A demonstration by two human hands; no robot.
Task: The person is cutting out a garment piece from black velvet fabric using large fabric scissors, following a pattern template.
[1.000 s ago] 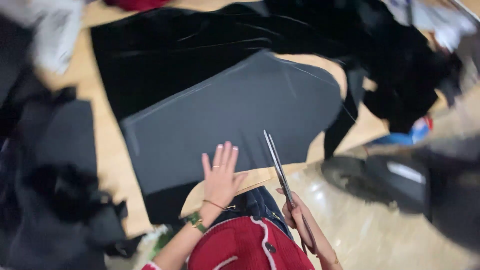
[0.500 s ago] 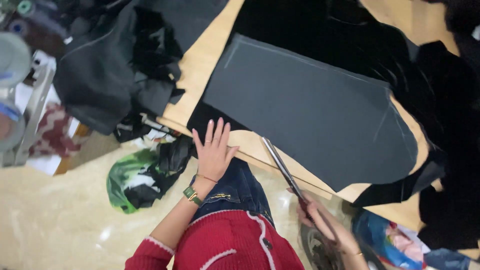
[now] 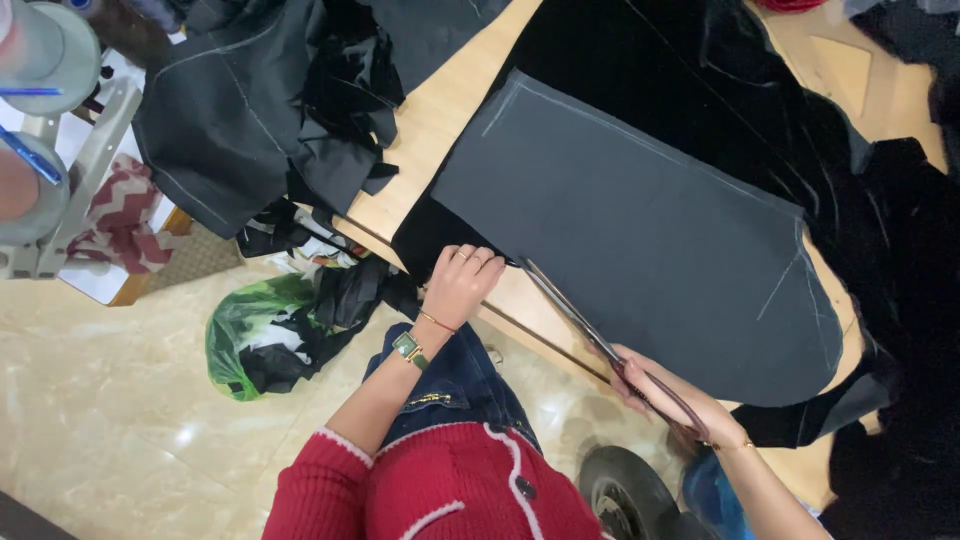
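One grey cloth lies on the bench. Left hand fingers curl on its edge; right hand fingers grip one pair of scissors.

Bright even light; floor glare; slight blur.

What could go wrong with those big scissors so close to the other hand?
The scissors in the right hand point at the left hand, which pinches the fabric edge right by the tips, so a finger might get nicked. The grey fabric lies on loose black cloth, so it may slip and the cut could wander.
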